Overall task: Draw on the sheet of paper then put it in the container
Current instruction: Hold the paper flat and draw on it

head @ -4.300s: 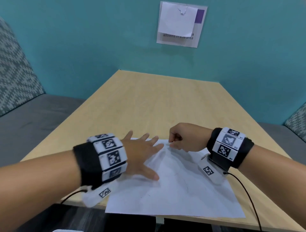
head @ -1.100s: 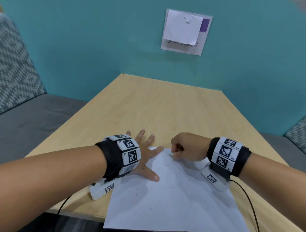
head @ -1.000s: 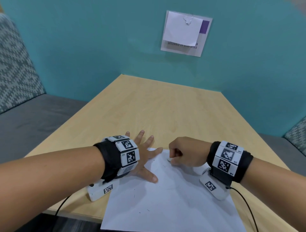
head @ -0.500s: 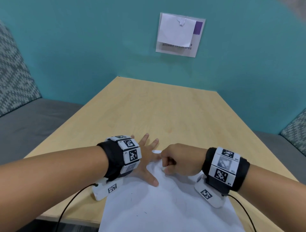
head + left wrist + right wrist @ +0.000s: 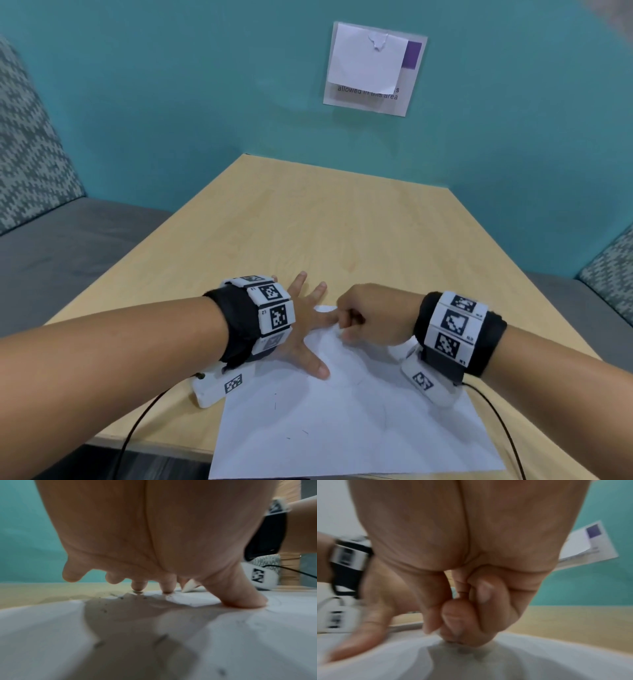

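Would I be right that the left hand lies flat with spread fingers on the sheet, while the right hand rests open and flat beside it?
Not quite: the right hand is curled into a fist on the sheet, as the head view shows. The left hand does lie flat with spread fingers.

There is one sheet of paper point(image 5: 346, 421) on one wooden table point(image 5: 318, 219). Two hands are in view: one left hand point(image 5: 301, 332) and one right hand point(image 5: 373, 317). Each wrist has one black band with white marker tiles, so there are two bands point(image 5: 253, 322) in total, and under each wrist hangs one white camera unit point(image 5: 217, 389), again two. On the wall there is one sign point(image 5: 373, 68), with one white note covering part of it. Two patterned cushions point(image 5: 30, 144) show, one at each side.
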### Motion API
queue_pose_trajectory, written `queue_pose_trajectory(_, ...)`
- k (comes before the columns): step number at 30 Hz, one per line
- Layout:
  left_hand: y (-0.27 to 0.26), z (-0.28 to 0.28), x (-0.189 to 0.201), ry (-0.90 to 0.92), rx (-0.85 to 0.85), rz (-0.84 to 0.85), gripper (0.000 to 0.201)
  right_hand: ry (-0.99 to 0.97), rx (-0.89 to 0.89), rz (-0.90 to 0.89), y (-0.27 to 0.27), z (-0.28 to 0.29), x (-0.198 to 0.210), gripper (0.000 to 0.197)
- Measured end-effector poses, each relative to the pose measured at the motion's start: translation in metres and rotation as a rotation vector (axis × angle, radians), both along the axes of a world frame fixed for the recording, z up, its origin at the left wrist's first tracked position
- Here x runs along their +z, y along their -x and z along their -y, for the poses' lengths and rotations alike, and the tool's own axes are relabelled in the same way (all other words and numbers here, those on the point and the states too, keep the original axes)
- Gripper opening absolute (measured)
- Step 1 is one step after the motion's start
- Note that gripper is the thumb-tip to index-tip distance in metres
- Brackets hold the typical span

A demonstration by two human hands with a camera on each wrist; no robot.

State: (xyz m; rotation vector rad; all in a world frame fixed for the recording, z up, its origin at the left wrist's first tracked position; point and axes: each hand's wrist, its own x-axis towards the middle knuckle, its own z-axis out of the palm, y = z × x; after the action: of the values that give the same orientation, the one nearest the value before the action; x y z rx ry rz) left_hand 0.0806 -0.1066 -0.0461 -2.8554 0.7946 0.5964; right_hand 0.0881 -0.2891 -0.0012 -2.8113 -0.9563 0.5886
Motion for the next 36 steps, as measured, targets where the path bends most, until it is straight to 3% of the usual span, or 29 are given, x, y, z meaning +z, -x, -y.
queue_pose_trajectory(3,0.003,0.001,0.003,0.006,0.001,-0.014,0.098,0.009,0.063,-0.06,0.011,-0.006,-0.005,0.023)
queue_pose_trajectory(7,0.002,0.001,0.0,0.008,0.01,-0.002,0.106,0.019,-0.039,0.029,-0.006,0.006,0.003,0.012)
queue_pose_trajectory(11,0.003,0.002,0.001,0.008,0.004,0.005,0.102,-0.006,0.088,-0.055,0.013,-0.004,-0.005,0.014)
queue_pose_trajectory(15,0.002,0.003,0.001,-0.002,0.011,0.0,0.107,0.019,-0.028,0.02,-0.006,0.006,0.006,0.015)
queue_pose_trajectory(19,0.002,0.002,0.001,0.002,0.008,-0.001,0.102,-0.015,0.09,-0.08,0.015,-0.005,-0.008,0.025)
queue_pose_trajectory(23,0.001,0.001,-0.001,-0.004,0.002,0.007,0.107,0.006,-0.017,0.013,0.0,0.007,0.003,0.011)
queue_pose_trajectory(27,0.002,0.001,0.004,0.005,-0.015,-0.01,0.103,-0.021,0.08,-0.063,0.02,-0.001,-0.001,0.011)
queue_pose_trajectory(36,0.017,-0.004,0.006,-0.038,-0.012,0.064,0.106,-0.046,0.005,-0.025,0.012,0.003,-0.003,0.012)
